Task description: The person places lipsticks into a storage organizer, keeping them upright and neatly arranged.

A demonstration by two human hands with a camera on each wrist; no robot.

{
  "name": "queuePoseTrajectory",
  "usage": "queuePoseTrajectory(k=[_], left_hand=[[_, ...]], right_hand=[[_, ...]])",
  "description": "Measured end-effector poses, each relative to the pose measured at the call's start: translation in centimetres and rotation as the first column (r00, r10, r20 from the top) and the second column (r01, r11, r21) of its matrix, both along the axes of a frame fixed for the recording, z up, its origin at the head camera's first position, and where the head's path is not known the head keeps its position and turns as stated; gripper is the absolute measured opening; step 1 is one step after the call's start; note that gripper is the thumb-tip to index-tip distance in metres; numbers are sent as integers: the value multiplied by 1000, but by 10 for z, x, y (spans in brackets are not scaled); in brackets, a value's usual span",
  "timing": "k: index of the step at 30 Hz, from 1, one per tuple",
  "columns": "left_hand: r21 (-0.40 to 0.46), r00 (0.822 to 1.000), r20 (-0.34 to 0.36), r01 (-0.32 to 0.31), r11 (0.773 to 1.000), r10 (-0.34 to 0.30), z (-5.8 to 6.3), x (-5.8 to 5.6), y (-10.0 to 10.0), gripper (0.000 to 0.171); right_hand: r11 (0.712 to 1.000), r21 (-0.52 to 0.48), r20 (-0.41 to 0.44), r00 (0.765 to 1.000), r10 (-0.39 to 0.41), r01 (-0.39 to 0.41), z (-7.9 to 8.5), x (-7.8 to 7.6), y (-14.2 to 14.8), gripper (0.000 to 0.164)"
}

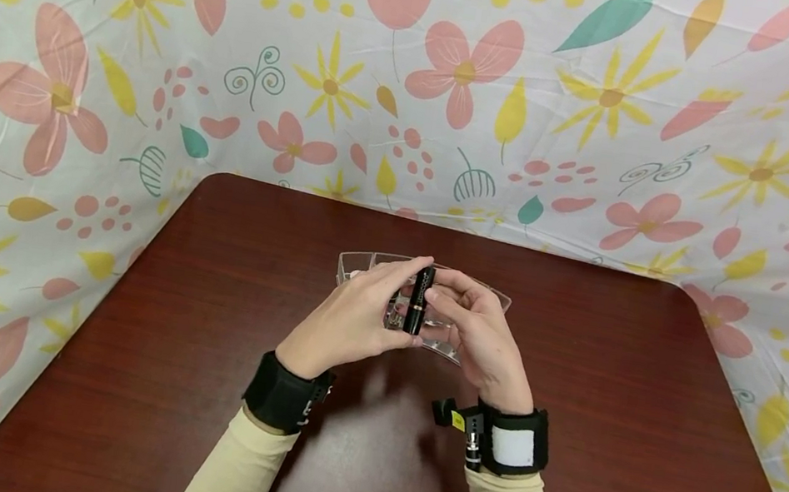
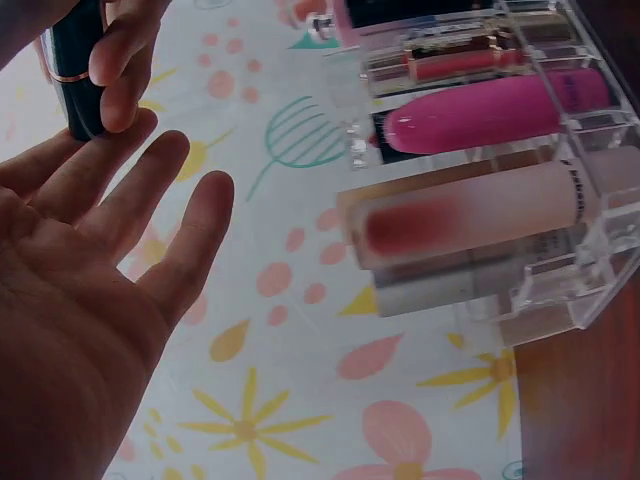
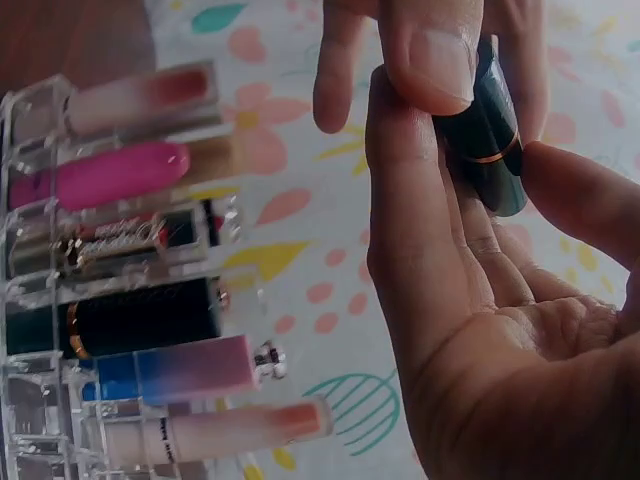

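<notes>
A black lipstick tube (image 1: 419, 300) with a thin gold band stands nearly upright between both hands. My left hand (image 1: 355, 308) holds it between thumb and forefinger, near its two ends; the other left fingers are spread in the left wrist view. From the other side my right hand (image 1: 481, 330) grips the same tube, its thumb against the side and its fingers bent around behind. The lipstick (image 3: 490, 150) is partly covered by fingers in the right wrist view. Just behind the hands is a clear plastic organizer (image 1: 501, 296), mostly hidden in the head view.
Several lip products fill the organizer: a bright pink tube (image 2: 480, 115), a pale gloss tube with red (image 2: 470, 212), a black lipstick (image 3: 150, 318) and a blue-to-pink tube (image 3: 175, 372). The dark wooden table (image 1: 638, 448) meets a flower-print cloth (image 1: 588, 164) at its back and sides.
</notes>
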State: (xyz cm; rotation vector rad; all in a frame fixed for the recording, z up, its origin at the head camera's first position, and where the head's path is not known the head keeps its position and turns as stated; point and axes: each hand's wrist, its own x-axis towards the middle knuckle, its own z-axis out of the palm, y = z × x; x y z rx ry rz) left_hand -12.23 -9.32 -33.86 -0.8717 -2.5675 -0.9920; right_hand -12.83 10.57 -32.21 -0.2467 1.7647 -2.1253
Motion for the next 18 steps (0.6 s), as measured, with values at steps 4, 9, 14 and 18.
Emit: queuePoseTrajectory(k=[4, 9, 14, 18], left_hand=[[-18, 1000, 9, -14, 1000, 14, -5, -4, 1, 97], [-35, 1000, 19, -18, 999, 19, -8, -6, 1, 96], [-38, 1000, 9, -17, 999, 17, -9, -6, 0, 100], [-69, 1000, -6, -18, 997, 18, -12, -8, -2, 100]], right_hand=[[999, 42, 2, 1000, -20, 20, -5, -4, -2, 34], [996, 77, -7, 999, -34, 35, -10, -6, -4, 34], [989, 139, -106, 994, -33, 47, -13, -7, -6, 38], [938, 306, -325, 944, -54, 159, -16, -8, -5, 45]])
